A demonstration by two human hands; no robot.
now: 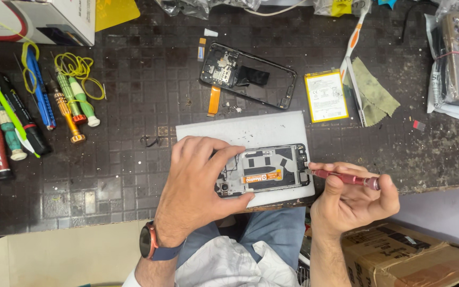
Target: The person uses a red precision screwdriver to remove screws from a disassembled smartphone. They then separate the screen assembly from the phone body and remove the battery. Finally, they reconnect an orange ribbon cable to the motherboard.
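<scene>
Your left hand (200, 183) has its fingers (228, 155) curled over the left end of the opened black smartphone body (265, 170), thumb against its near edge, pinning it flat on the white rectangular work pad (251, 130) at the near edge of the dark, scuffed surface (134, 159). Your right hand (354, 199) has its fingers clenched around a slim dark-red metal screwdriver (343, 177), whose tip meets the phone's right end. The phone looks light and stiff, but its exposed boards and orange flex strip (261, 178) are probably fragile, so hold it by the frame edges, as you do. Farther off lie a detached black back frame (248, 75) and a yellow-edged flat battery (326, 96); far left sits a row of coloured screwdrivers (33, 117).
</scene>
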